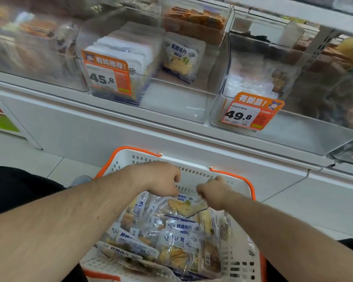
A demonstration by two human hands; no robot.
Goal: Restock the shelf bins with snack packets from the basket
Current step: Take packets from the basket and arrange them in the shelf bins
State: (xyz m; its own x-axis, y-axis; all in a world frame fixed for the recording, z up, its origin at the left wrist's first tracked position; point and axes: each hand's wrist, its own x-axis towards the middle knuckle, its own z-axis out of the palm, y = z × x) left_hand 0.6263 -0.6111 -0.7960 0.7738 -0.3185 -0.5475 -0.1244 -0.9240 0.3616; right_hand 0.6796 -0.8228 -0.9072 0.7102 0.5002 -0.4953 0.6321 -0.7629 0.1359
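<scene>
Lower centre of frame: white slotted basket (240,261) with orange handles, sitting between the person's knees. It is loaded with a loose pile of clear snack packets (171,237), blue-and-white labels, yellowish pieces visible inside. Packets lie at mixed angles, overlapping.

Both forearms enter from the bottom corners and meet over the far half of the basket. Left hand (161,178): seen from the back, fingers curled under, fingertips at the top edge of one upright packet (183,202) at the far end of the pile. Right hand (212,190): also curled, knuckles up, at the same packet's right top corner. Fingertips of both hands are hidden beneath the knuckles; they appear to pinch that packet's upper edge, but the contact itself cannot be fully seen. The two hands are near each other, not touching.

Middle of frame: white shelf front and ledge, pale tiled floor at left.

Upper centre: clear shelf bin (171,110) holding a tight upright row of white packets at its left and one matching packet (180,60) standing alone to their right; the front right of the bin floor is bare. Orange price tag (107,75) reading 45.8 on its front.

Right of centre: second clear bin (293,127), orange tag (253,111) reading 49.8. Contents blurred.

Upper left: further bins, blurred.
</scene>
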